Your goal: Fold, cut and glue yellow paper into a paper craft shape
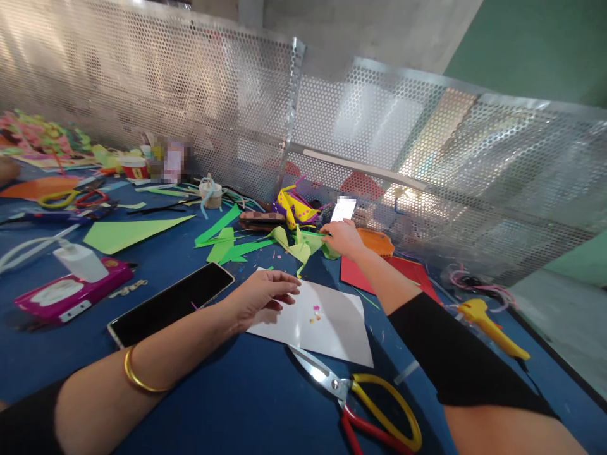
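- So the phone (343,210) is upper middle of the frame, tilted up by the mesh (213,95), screen lit white and the top blurred out.
- Right hand (344,237) is right at the phone's lower end, arm stretched in from the lower right, palm down, fingers pointing left and bunched close. Honestly can't tell if it's touching the phone or pinching anything, the fingertips are too small.
- The sheet (332,338) is dead center, plain white, lying flat with shadows over parts of it. A few tiny pink and yellowish bits (315,313) sit in a little cluster on it.
- Left hand (272,294) is over the sheet's left side, coming from the lower left, fingers loosely curled toward the right and a bit spread. Nothing visible in its grip.
- Scissors (336,384) are lower middle, yellow and red handles, tip by the sheet's bottom edge.
- Dark phone (171,303) lies left of center, partly behind the left forearm.
- Green scraps (220,243) are just above center, red paper (420,278) under the right forearm.
- Glue gun (490,328) is far right, yellow.
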Tool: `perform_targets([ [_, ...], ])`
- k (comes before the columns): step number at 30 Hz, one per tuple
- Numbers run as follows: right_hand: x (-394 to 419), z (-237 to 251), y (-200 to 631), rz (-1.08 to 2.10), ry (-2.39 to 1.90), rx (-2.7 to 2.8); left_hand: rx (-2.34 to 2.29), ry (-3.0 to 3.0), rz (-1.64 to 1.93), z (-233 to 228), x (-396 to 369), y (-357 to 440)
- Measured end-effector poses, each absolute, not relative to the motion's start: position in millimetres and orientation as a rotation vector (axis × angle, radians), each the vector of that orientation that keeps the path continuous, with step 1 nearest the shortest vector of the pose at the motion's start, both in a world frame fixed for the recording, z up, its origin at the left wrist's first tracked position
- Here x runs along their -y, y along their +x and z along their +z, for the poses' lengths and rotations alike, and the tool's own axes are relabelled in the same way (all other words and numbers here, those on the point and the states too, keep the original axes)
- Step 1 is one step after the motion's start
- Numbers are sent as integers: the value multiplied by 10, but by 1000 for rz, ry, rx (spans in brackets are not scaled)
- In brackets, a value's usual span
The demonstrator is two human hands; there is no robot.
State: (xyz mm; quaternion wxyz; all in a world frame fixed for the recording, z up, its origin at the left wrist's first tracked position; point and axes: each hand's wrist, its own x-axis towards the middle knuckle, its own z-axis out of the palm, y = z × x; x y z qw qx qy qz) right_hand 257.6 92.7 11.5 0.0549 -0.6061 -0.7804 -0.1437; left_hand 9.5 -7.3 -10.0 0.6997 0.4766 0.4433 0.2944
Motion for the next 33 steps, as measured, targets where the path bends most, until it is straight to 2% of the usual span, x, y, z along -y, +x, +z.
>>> perform_targets([
  [12, -785, 16, 2359, -573, -1632, 2628, -988, 1059, 626, -123, 103, 111],
  [23, -760, 73, 2080, -641, -1696, 2423, -989, 1053, 630, -83, 112, 129],
  [33, -689, -12, 1759, -667, -1717, 2522, -976, 1045, 636, -67, 131, 130],
])
